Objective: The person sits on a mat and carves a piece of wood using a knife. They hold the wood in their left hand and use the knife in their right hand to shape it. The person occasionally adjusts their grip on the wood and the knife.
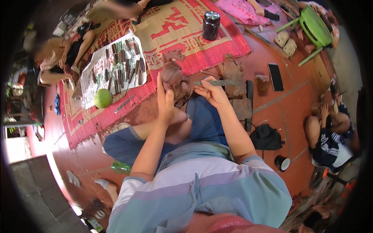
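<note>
A seated person's left hand (166, 101) is pressing loosely spread fingers against a reddish wooden carving (173, 77) over the lap, while the right hand (212, 91), just right of it, is gripping a flat chisel (217, 82); beyond the carving, tools are lying on a white cloth (97, 64).
</note>
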Motion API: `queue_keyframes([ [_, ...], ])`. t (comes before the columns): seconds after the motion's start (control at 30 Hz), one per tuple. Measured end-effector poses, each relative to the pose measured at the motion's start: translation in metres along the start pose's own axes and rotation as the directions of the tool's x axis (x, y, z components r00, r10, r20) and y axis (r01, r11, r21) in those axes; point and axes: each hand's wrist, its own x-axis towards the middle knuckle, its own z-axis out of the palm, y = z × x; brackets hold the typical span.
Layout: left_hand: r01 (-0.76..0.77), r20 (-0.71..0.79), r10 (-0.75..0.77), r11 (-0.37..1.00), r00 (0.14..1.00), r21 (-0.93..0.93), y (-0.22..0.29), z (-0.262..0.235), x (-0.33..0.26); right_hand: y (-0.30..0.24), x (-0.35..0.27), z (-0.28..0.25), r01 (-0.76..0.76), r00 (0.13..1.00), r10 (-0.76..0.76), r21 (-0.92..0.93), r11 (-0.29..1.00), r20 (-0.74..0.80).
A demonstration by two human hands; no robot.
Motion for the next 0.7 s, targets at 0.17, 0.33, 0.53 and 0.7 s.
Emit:
queue_keyframes([
  [0.17, 0.097, 0.289, -0.227, 0.910, 0.930, 0.403, -0.043, -0.032, -0.094, -0.001, -0.013, -0.073, 0.018, 0.962, 0.004, 0.077, 0.997, -0.272],
  [0.33, -0.176, 0.525, -0.217, 0.781, 0.823, 0.599, -0.069, -0.070, -0.155, 0.013, -0.030, -0.124, -0.027, 0.867, 0.080, 0.116, 0.993, -0.492],
  [0.53, 0.359, 0.022, -0.358, 0.933, 0.933, -0.003, -0.059, -0.059, -0.115, 0.012, -0.029, -0.113, -0.036, 0.843, 0.001, -0.054, 0.998, -0.538],
  [0.7, 0.168, -0.089, -0.185, 0.970, 0.979, -0.174, -0.027, -0.038, -0.051, 0.014, -0.029, -0.106, -0.037, 0.844, -0.074, -0.196, 0.980, -0.532],
])
